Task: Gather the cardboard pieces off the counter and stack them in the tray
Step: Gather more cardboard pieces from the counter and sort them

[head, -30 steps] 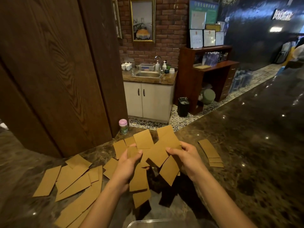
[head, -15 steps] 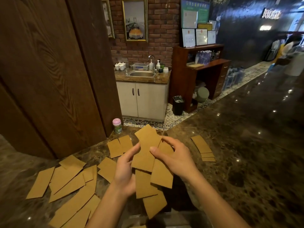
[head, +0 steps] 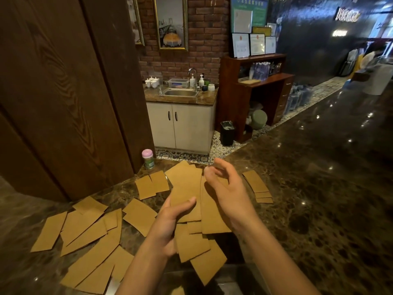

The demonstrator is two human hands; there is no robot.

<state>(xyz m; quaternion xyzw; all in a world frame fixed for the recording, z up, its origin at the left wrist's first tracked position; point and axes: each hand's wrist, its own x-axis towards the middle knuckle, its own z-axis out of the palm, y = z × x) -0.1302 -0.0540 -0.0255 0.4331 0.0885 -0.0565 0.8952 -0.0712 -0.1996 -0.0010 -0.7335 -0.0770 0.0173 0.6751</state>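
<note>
My left hand (head: 170, 222) grips a fanned bunch of brown cardboard pieces (head: 187, 188), thumb pressed on the top one. To the right of the bunch, my right hand (head: 229, 188) hovers with fingers spread and curled, seemingly holding nothing. Several loose cardboard pieces (head: 85, 233) lie scattered on the dark marble counter (head: 319, 188) at the left. Two more pieces (head: 152, 184) lie behind the bunch, and a small stack (head: 257, 184) sits to the right. The clear tray (head: 234, 282) shows only faintly at the bottom edge, below the held pieces.
A small jar with a pink lid (head: 148, 158) stands at the counter's back edge beside a dark wooden panel (head: 63, 92). Beyond the counter are a sink cabinet (head: 182, 124), a black bin (head: 227, 133) and a wooden shelf unit (head: 255, 92).
Both hands drew the held pieces together from a wide spread into a tighter bunch. My right hand has come off the cardboard and opened; the left hand keeps the bunch.
</note>
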